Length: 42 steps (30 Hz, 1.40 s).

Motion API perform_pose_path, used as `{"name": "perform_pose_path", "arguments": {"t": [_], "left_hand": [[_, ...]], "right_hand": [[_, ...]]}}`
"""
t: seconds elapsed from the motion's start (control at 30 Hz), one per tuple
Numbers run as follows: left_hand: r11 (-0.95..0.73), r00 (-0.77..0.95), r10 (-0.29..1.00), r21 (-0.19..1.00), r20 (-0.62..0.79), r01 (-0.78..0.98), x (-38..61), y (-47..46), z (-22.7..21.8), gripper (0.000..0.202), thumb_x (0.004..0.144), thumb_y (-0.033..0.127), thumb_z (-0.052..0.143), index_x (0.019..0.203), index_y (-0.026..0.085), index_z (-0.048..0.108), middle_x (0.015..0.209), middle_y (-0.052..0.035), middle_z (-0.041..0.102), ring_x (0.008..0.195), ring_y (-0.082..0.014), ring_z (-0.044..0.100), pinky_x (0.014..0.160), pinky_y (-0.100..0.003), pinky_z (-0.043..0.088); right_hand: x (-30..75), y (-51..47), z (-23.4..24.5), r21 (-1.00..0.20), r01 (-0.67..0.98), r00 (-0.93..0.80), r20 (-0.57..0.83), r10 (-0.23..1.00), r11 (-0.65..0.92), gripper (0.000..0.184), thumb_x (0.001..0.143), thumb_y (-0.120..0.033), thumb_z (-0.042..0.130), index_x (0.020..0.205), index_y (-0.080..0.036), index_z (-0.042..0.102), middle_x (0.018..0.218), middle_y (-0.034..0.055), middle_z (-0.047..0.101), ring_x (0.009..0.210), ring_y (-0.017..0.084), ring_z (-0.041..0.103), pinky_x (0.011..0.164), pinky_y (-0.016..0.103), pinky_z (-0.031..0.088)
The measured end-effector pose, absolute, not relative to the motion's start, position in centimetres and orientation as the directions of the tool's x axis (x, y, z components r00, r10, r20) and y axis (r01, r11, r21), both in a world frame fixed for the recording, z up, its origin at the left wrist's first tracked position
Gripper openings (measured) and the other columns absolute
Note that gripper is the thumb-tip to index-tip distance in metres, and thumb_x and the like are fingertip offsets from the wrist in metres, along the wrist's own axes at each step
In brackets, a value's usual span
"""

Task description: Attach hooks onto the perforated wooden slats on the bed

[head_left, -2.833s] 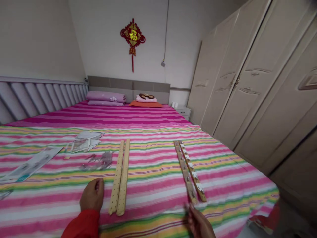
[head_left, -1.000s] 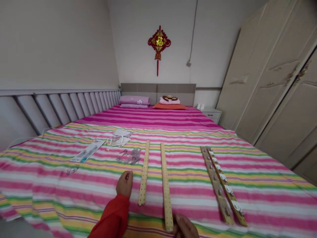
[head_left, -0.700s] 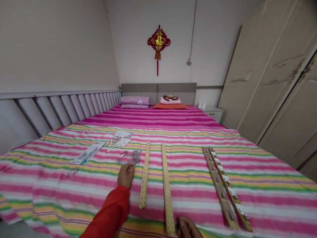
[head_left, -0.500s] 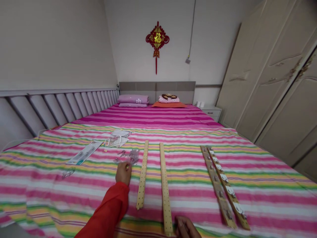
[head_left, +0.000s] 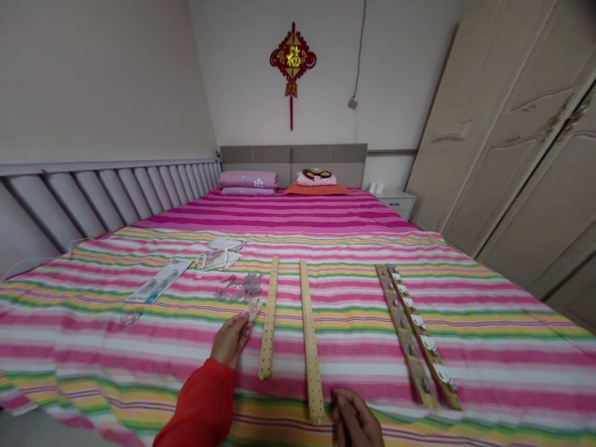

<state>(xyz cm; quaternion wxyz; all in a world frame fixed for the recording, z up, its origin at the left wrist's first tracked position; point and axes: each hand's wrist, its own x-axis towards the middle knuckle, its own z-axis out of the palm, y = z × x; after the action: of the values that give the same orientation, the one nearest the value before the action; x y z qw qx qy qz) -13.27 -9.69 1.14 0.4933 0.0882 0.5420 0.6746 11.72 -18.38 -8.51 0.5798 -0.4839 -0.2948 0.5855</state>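
My left hand [head_left: 230, 340], in a red sleeve, pinches a small clear plastic piece [head_left: 252, 308] with what looks like a metal hook on it. Just beyond it lies a loose group of similar clear hook pieces [head_left: 251, 284]. To its right rest two pale wooden strips with rows of holes, the shorter one [head_left: 268, 323] and the longer one [head_left: 309, 347]. My right hand [head_left: 356, 419] is low in view beside the longer strip's near end, fingers curled together; whatever is between them is hidden.
Right of the pale strips lie a brown strip with metal hooks [head_left: 404, 332] and another with white round pieces [head_left: 426, 340]. At left are a flat hook package [head_left: 161, 282], a tangle of thin wire-like pieces [head_left: 131, 316] and torn packaging [head_left: 221, 254], all on the striped bedspread [head_left: 363, 360].
My left hand has turned, its fingers now extended forward, and the clear hook piece shows at its fingertips. My right hand has come slightly further into view. The camera view has shifted a little.
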Motion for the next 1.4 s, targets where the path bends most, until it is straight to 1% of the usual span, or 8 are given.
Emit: {"name": "perform_pose_path", "arguments": {"t": [0.2, 0.4, 0.6, 0.87, 1.03, 1.1, 1.2, 1.4], "left_hand": [[0.149, -0.325, 0.853, 0.787, -0.409, -0.599, -8.8, -13.4, 2.3, 0.008, 0.075, 0.006, 0.066, 0.074, 0.012, 0.062, 0.061, -0.0011, 0.066, 0.054, -0.0069, 0.062, 0.052, -0.014, 0.051], [0.253, -0.217, 0.87, 0.779, -0.442, -0.574, -5.1, -16.1, 1.5, 0.029, 0.053, 0.02, 0.085, 0.071, 0.014, 0.063, 0.062, 0.0002, 0.067, 0.059, -0.0091, 0.064, 0.056, -0.016, 0.052], [0.292, -0.147, 0.897, 0.81, -0.416, -0.509, -2.0, -17.6, 0.0, 0.045, 0.04, 0.038, 0.088, 0.069, 0.013, 0.064, 0.061, -0.0027, 0.069, 0.06, -0.012, 0.065, 0.058, -0.02, 0.051], [0.251, -0.162, 0.94, 0.929, -0.302, -0.273, -1.9, -18.6, -0.9, 0.039, 0.048, 0.044, 0.081, 0.069, 0.015, 0.066, 0.055, 0.0, 0.065, 0.054, -0.0105, 0.059, 0.052, -0.019, 0.045], [0.097, -0.098, 0.989, 0.987, -0.111, -0.13, -3.0, -17.8, 0.3, 0.032, 0.059, 0.043, 0.075, 0.074, 0.015, 0.07, 0.07, -0.0039, 0.071, 0.068, -0.0165, 0.064, 0.066, -0.027, 0.051], [0.082, -0.038, 0.996, 0.994, -0.085, -0.072, -3.3, -17.1, 0.9, 0.03, 0.061, 0.041, 0.074, 0.076, 0.015, 0.072, 0.074, -0.0051, 0.072, 0.073, -0.0184, 0.065, 0.071, -0.029, 0.051], [0.066, 0.017, 0.998, 0.998, -0.066, 0.009, -3.4, -16.0, 1.8, 0.028, 0.062, 0.037, 0.073, 0.077, 0.014, 0.073, 0.074, -0.0051, 0.072, 0.073, -0.0176, 0.064, 0.07, -0.028, 0.049], [0.075, -0.076, 0.994, 0.997, -0.076, -0.016, -2.8, -14.6, 1.4, 0.031, 0.054, 0.035, 0.078, 0.075, 0.014, 0.072, 0.063, -0.0014, 0.066, 0.062, -0.0131, 0.057, 0.061, -0.024, 0.045]], "right_hand": [[12.8, -17.8, -6.6, -0.927, -0.351, 0.095, -0.171, 0.981, -0.127, 0.045, 0.064, -0.058, 0.073, 0.081, -0.016, 0.068, 0.054, -0.003, 0.054, 0.036, 0.005, 0.035, 0.035, 0.018, 0.025], [13.2, -16.2, -2.2, -0.975, -0.221, -0.001, -0.034, 0.999, -0.033, 0.04, 0.069, -0.055, 0.07, 0.077, -0.016, 0.069, 0.059, -0.0012, 0.056, 0.043, 0.008, 0.041, 0.041, 0.021, 0.032], [11.4, -15.3, -1.4, -0.944, -0.319, -0.065, -0.074, 0.995, -0.09, 0.049, 0.051, -0.046, 0.084, 0.088, -0.016, 0.068, 0.062, -0.002, 0.06, 0.048, 0.009, 0.047, 0.046, 0.023, 0.037], [11.7, -15.5, -1.2, -0.934, -0.348, -0.097, -0.052, 0.994, -0.083, 0.057, 0.052, -0.041, 0.085, 0.102, -0.018, 0.069, 0.059, -0.0057, 0.056, 0.049, 0.008, 0.044, 0.048, 0.022, 0.035], [12.6, -16.0, -0.5, -0.953, -0.286, -0.137, -0.059, 0.989, -0.096, 0.04, 0.067, -0.053, 0.072, 0.08, -0.015, 0.073, 0.056, -0.0008, 0.059, 0.051, 0.01, 0.049, 0.048, 0.023, 0.037], [12.7, -16.1, -0.7, -0.961, -0.26, -0.118, -0.065, 0.991, -0.094, 0.04, 0.065, -0.053, 0.074, 0.068, -0.013, 0.07, 0.051, -0.0008, 0.057, 0.047, 0.009, 0.047, 0.046, 0.022, 0.035], [12.7, -16.1, -1.2, -0.959, -0.251, -0.102, -0.112, 0.988, -0.135, 0.042, 0.056, -0.052, 0.08, 0.069, -0.014, 0.068, 0.048, -0.0014, 0.059, 0.043, 0.009, 0.048, 0.042, 0.02, 0.035], [12.4, -16.5, -1.9, -0.943, -0.237, -0.212, -0.185, 0.96, -0.234, 0.043, 0.054, -0.052, 0.079, 0.061, -0.016, 0.06, 0.046, -0.0014, 0.06, 0.035, 0.008, 0.048, 0.036, 0.02, 0.034]]}}
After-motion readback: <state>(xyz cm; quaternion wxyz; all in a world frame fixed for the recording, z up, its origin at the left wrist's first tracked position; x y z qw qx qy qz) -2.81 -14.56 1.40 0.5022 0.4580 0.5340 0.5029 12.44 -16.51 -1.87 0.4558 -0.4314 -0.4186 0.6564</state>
